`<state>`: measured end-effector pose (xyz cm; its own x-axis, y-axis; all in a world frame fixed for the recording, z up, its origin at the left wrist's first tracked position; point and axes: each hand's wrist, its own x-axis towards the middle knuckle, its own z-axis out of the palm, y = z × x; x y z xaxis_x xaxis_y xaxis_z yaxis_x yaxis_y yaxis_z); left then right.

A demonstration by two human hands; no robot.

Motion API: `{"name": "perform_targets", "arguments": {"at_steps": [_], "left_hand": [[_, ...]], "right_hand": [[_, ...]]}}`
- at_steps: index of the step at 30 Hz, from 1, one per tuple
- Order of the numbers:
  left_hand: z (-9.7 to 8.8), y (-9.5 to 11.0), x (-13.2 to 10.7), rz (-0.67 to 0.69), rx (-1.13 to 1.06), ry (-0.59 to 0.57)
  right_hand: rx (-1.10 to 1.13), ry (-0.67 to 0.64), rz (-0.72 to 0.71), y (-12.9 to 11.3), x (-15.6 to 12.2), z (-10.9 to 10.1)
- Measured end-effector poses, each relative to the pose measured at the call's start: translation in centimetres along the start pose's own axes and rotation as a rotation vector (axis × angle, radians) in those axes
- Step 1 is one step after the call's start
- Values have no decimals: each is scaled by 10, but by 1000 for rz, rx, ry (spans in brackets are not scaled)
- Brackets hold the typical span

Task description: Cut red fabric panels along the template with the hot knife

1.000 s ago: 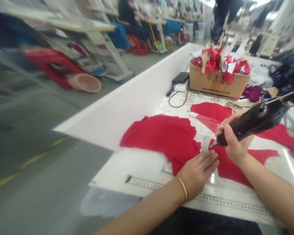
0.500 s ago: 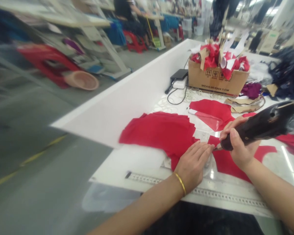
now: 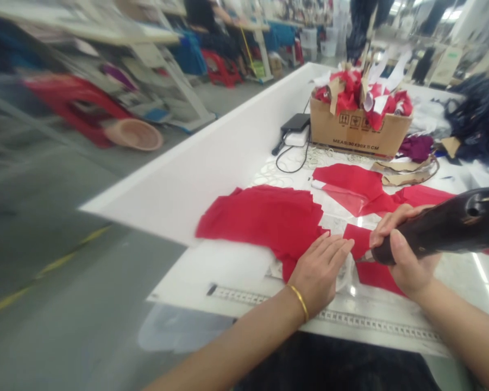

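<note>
My right hand (image 3: 409, 258) is wrapped round a thick black handheld tool (image 3: 444, 228) with a narrow metal tip, its body slanting up to the right. That tip touches or hovers just over a red fabric piece (image 3: 375, 276) beside my left fingertips; contact cannot be made out. My left hand (image 3: 321, 260), a gold bangle at its wrist, lies flat with fingers stretched out. It rests between the stack of red fabric pieces (image 3: 261, 214) and the tool tip, over what looks like a clear plastic sheet (image 3: 344, 279).
A tape measure (image 3: 362, 321) runs along the table's front edge. Farther back are another red fabric piece (image 3: 346, 182), a cardboard box (image 3: 358, 133) of scraps, a black adapter (image 3: 296, 123) with cable, and dark cloth (image 3: 478, 117). A white board (image 3: 195, 168) walls the left side.
The black tool has tilted, its rear end swinging lower and nearer, and its tip has shifted slightly down. My left hand keeps its place on the table. The whole view has shifted slightly.
</note>
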<state>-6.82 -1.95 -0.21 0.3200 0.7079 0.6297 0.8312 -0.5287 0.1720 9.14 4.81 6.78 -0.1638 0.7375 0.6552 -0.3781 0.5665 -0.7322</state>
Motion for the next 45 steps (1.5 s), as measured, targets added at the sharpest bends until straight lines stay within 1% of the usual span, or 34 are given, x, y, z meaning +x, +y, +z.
{"name": "perform_targets", "arguments": {"at_steps": [4,7,9,11,14,17,19,22,25,30,33,36,38,40,43,45], "left_hand": [[-8,7,1,49,40,3],[-15,20,6,117,18,-33],[-15,27,13,155,-14,-58],[-11,30,24,190,-28,-76],[4,27,40,231,0,-88],[19,20,49,231,29,-51],[25,16,49,217,27,-13],[26,13,45,191,15,14],[22,10,40,164,1,9],[22,7,37,134,-38,-36],[23,6,38,139,-35,-24],[22,6,39,141,-27,-13],[21,7,40,132,-25,-20],[20,7,41,133,-17,-19],[20,7,41,139,-15,-8],[20,6,40,132,-34,-19]], "right_hand": [[0,2,-8,0,3,-3],[-29,52,-20,5,11,-11],[-55,91,-25,13,20,-17],[-95,127,-19,22,29,-22],[-171,180,-6,33,41,-24],[-178,207,-21,38,46,-20],[-169,196,-38,41,47,-19],[-187,158,-48,44,45,-20],[-190,155,-25,43,43,-21],[-209,125,-12,39,40,-21],[-200,114,-15,39,40,-20],[-203,130,-2,39,39,-21],[-191,151,7,39,39,-24],[-153,181,-18,37,40,-29],[-126,234,-63,32,41,-41],[-143,248,-45,29,41,-49]]}}
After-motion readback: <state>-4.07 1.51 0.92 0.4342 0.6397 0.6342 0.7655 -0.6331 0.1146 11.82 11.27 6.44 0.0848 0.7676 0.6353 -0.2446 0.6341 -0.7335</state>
